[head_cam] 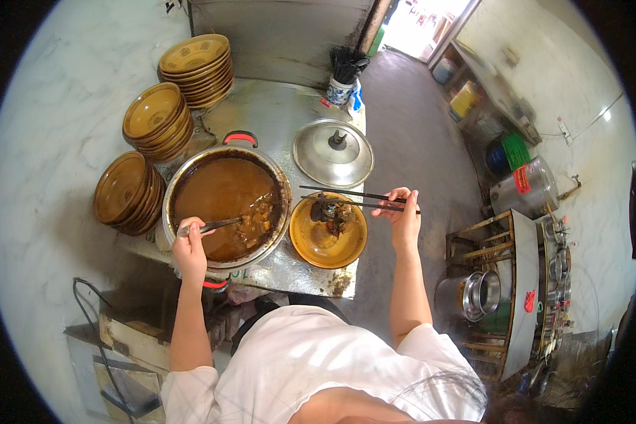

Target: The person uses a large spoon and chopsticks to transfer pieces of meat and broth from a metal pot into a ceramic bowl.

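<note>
My left hand (191,249) grips the metal handle of a utensil (212,227) whose far end lies in the brown broth of a large metal pot (168,212), near some lumpy pieces of food. What kind of utensil it is cannot be told. In my right hand (403,217) is a pair of black chopsticks (371,204), spread slightly apart and pointing left. Their tips reach over the upper rim of a yellow-brown bowl (323,252), which holds dark, mixed food scraps (334,214). The bowl stands right of the pot, close to the table's near edge.
A metal lid (318,153) lies behind the bowl. Three stacks of brown bowls (193,53) stand along the left and back of the table (275,106). A patterned cup (340,91) holds black utensils. At right are a large metal pot (527,185) and a rack (522,297).
</note>
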### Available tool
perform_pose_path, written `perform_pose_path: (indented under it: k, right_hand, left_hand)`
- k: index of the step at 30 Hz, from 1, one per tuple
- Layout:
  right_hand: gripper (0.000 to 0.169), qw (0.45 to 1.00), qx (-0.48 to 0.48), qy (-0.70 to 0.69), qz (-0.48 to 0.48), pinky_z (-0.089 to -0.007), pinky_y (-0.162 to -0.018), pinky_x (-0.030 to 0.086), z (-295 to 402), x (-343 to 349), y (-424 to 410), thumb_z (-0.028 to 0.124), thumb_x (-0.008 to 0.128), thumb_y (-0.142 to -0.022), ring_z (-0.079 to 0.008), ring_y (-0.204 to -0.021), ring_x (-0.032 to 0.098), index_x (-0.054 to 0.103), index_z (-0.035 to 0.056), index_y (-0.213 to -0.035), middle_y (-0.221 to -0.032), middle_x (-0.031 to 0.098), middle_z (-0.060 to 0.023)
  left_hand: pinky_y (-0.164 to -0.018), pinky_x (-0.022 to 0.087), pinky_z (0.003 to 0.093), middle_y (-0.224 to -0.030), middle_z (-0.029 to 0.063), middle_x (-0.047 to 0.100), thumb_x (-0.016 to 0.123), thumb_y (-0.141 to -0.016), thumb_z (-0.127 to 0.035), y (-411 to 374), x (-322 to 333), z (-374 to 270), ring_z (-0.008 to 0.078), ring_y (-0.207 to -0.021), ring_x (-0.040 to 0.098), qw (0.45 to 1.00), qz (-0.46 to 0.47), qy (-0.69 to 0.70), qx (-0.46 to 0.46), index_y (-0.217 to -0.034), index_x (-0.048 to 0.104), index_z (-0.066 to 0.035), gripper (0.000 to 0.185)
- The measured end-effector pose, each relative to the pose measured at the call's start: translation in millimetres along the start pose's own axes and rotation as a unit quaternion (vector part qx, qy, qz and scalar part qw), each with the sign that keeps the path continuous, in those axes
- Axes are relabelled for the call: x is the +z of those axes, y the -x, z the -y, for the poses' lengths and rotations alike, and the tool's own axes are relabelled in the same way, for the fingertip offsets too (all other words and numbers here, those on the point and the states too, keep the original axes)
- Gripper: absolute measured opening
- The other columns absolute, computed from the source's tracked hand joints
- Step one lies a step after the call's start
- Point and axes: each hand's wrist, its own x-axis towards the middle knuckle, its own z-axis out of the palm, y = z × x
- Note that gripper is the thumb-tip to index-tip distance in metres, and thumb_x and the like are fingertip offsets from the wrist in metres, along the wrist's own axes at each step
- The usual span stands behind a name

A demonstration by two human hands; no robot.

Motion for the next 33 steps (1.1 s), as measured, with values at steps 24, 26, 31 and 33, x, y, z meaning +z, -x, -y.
perform_pose_path:
  k: [24, 26, 31, 33]
  right_hand:
    - [0.049, 0.948, 0.017, 0.038, 0.316, -0.0270, -0.065, 0.045, -14, 86, 26, 0.041, 0.026, -0.087, -0.0191, -0.065, 0.058, 0.048, -0.0030, -0.082, -0.076, 0.052, -0.0103]
    - [0.042, 0.941, 0.029, 0.026, 0.336, -0.0267, -0.062, 0.046, -16, 98, 29, 0.033, 0.030, -0.088, -0.0188, -0.066, 0.057, 0.048, -0.0045, -0.081, -0.077, 0.051, -0.0099]
    - [0.038, 0.936, 0.031, 0.030, 0.350, -0.0255, -0.062, 0.047, -13, 118, 32, 0.030, 0.035, -0.087, -0.0171, -0.066, 0.056, 0.047, -0.0045, -0.081, -0.077, 0.049, -0.0089]
    - [0.042, 0.935, 0.032, 0.049, 0.349, -0.0257, -0.061, 0.048, -13, 116, 25, 0.034, 0.034, -0.087, -0.0168, -0.068, 0.055, 0.048, -0.0045, -0.080, -0.076, 0.048, -0.0086]
  left_hand:
    - [-0.062, 0.050, 0.0270, -0.084, 0.0071, 0.047, 0.034, -0.087, -0.011, -4, -22, -25, 0.0129, -0.068, 0.051, 0.998, -0.068, 0.011, 0.014, -0.081, 0.047, 0.004, 0.021]
    - [-0.062, 0.049, 0.0264, -0.083, 0.0069, 0.048, 0.034, -0.087, -0.011, -4, -20, -28, 0.0129, -0.068, 0.052, 0.997, -0.072, 0.001, 0.012, -0.081, 0.047, 0.004, 0.021]
    - [-0.061, 0.045, 0.0242, -0.078, 0.0059, 0.049, 0.036, -0.086, -0.011, -5, -20, -26, 0.0122, -0.065, 0.052, 0.997, -0.066, -0.023, 0.017, -0.079, 0.048, 0.003, 0.020]
    - [-0.060, 0.044, 0.0237, -0.077, 0.0058, 0.050, 0.036, -0.086, -0.011, -5, -20, -26, 0.0119, -0.064, 0.053, 0.997, -0.070, -0.030, 0.020, -0.079, 0.047, 0.003, 0.020]
